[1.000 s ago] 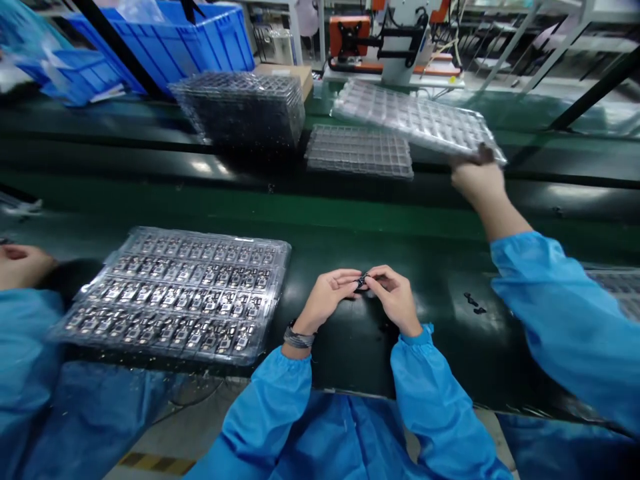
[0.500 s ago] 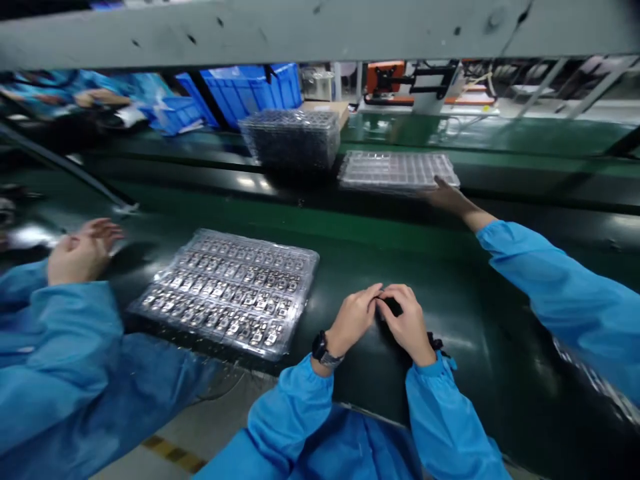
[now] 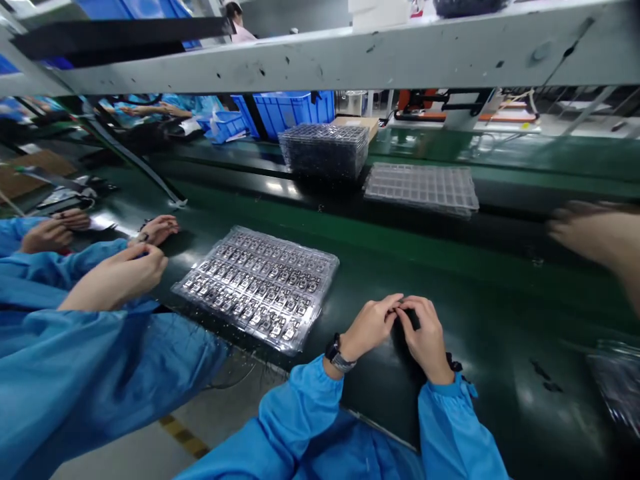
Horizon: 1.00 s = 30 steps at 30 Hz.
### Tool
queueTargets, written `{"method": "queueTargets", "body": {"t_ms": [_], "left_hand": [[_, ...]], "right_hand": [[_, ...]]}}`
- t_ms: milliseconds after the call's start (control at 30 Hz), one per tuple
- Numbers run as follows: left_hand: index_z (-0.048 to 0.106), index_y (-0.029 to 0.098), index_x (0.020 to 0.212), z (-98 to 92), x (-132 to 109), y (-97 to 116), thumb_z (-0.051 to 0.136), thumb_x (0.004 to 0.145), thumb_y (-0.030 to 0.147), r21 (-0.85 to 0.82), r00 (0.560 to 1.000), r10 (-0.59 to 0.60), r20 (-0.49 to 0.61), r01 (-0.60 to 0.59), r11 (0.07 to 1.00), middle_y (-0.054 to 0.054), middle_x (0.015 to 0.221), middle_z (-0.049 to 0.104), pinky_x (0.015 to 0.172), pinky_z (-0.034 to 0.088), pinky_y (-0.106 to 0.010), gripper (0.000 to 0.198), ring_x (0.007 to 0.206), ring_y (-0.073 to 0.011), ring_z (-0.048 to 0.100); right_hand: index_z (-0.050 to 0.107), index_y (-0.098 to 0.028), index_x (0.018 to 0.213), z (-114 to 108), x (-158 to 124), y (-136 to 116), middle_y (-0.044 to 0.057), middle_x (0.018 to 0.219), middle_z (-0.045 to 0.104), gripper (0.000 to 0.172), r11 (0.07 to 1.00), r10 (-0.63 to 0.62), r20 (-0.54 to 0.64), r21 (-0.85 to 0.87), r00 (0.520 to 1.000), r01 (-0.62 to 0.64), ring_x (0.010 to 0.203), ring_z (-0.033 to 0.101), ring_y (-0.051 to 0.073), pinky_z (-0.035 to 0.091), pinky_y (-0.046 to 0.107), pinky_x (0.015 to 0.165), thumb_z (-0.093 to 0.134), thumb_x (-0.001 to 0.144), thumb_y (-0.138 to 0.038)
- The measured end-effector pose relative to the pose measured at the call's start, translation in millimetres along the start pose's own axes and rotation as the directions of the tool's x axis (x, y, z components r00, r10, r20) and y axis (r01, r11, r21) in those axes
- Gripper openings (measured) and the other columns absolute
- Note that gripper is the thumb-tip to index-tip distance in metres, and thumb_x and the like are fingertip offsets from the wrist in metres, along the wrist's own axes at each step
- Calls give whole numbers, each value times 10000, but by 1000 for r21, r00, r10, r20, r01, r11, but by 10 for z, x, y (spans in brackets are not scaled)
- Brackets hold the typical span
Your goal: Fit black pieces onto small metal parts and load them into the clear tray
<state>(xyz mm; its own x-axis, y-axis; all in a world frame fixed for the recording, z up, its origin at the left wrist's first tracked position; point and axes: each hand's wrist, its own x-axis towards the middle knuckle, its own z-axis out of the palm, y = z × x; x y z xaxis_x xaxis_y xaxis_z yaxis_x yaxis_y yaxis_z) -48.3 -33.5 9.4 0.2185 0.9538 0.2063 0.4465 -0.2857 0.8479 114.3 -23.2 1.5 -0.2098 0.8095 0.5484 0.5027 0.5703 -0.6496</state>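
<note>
My left hand and my right hand meet over the green work surface, their fingertips pinched together. Between them is a small dark piece, mostly covered by the fingers and too small to name. A watch is on my left wrist. Left of my hands lies a clear plastic tray, filled with rows of small metallic parts; neither hand touches it.
Co-workers' hands are at the left, and another blurred hand reaches in at the right. Clear divided trays and a taller tray stack stand behind. Small dark pieces lie right. A metal beam crosses above.
The view has shifted, so more shows above and at the left. The right co-worker's hand has left the divided trays and moved right. My hands stay pinched together.
</note>
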Motion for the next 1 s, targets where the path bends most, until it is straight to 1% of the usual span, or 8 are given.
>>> {"method": "queueTargets", "body": {"t_ms": [167,267,367,467,567,733,833,1000], "left_hand": [[604,194,1425,-10,24,12,575,927,123,-141,999,-47,7,47,989,-96,1250,759,1000,598,-356,504,1106,-232,746],[604,185,1422,-19,48,18,589,910,107,-244,998,-69,8,69,967,-104,1225,768,988,599,-354,519,1092,-228,749],[627,178,1394,-33,74,-7,654,874,102,-382,990,-144,1,133,914,-120,1222,768,969,603,-365,526,1067,-233,754],[704,132,1255,-52,96,-63,760,829,164,-597,954,-296,50,266,757,-160,1163,780,880,627,-379,430,1003,-263,768],[746,101,1091,-84,124,-118,858,769,263,-765,910,-403,102,330,553,-179,1094,791,807,633,-366,377,1002,-290,765],[717,97,971,-143,205,-161,874,749,225,-844,840,-486,241,428,323,-170,1031,798,764,634,-304,301,989,-265,772],[664,111,961,-146,245,-157,840,782,203,-843,828,-473,301,463,273,-170,1031,795,686,635,-291,267,928,-258,783],[623,122,968,-103,276,-168,844,786,244,-820,829,-466,309,481,311,-146,928,795,497,532,-207,310,623,-164,732]], "right_hand": [[655,-233,982,11,6,-5,105,1025,666,102,997,-40,-11,-63,999,39,971,629,273,529,451,867,559,1017,-223],[657,-232,962,8,14,-17,106,1012,678,115,1000,-17,-23,-27,1000,17,975,639,274,533,463,883,556,1018,-240],[644,-222,928,-44,33,-38,103,998,702,122,990,116,-136,90,984,-105,987,669,268,540,459,908,584,1010,-290],[636,-212,925,-136,63,-59,82,910,742,163,909,370,-220,289,903,-302,872,722,244,575,418,838,655,976,-366],[635,-208,899,-211,98,-68,66,812,774,243,763,543,-127,489,830,-424,736,746,226,603,380,725,746,907,-424],[647,-219,870,-219,127,-22,57,827,806,286,590,594,35,660,804,-464,729,766,216,624,360,696,851,805,-409],[654,-222,871,-197,117,9,45,833,810,276,537,597,70,705,799,-463,735,770,206,628,354,728,868,788,-377],[703,-218,980,-183,115,35,41,842,816,305,500,601,115,719,791,-483,764,777,205,626,363,787,871,783,-378]]}}
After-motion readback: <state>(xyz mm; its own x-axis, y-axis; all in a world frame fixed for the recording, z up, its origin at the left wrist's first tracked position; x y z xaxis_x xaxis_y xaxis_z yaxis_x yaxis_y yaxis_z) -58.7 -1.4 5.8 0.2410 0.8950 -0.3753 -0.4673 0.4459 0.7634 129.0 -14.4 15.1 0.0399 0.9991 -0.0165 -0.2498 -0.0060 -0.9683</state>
